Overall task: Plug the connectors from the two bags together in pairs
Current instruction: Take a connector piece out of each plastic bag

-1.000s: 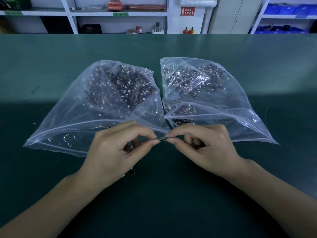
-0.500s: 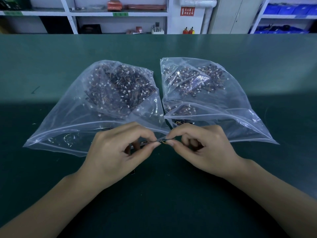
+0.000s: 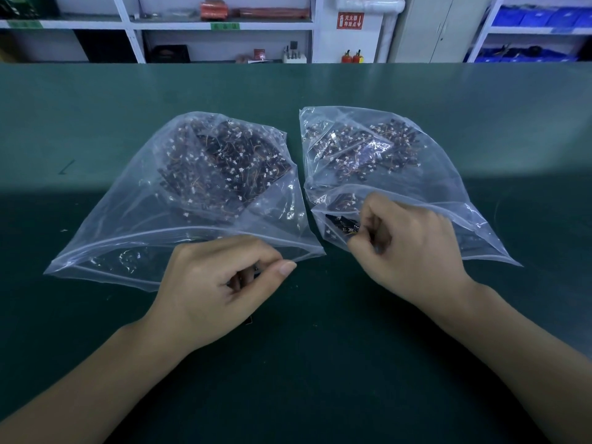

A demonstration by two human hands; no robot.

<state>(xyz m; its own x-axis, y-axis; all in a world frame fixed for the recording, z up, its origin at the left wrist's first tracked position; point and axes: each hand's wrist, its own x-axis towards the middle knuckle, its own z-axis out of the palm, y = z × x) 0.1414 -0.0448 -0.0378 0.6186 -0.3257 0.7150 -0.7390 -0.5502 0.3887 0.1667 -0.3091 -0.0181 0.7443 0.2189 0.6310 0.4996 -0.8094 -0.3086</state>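
Two clear bags, left bag (image 3: pixel 134 232) and right bag (image 3: pixel 442 174), lie side by side on the green table (image 3: pixel 320 363), each full of connectors. The left hand (image 3: pixel 217 290) pinches something too small to identify just before its bag's near edge; the right hand (image 3: pixel 407 248) reaches into the other's mouth, fingers curled round a dark connector (image 3: pixel 344 224)

Dark green work surface (image 3: pixel 320 363), its far half lit brighter than the near half. Behind it, white shelving (image 3: pixel 221 25) against a pale wall; a red sign (image 3: pixel 350 20); a grey cabinet door (image 3: pixel 439 27); blue bins (image 3: pixel 541 17) at right.
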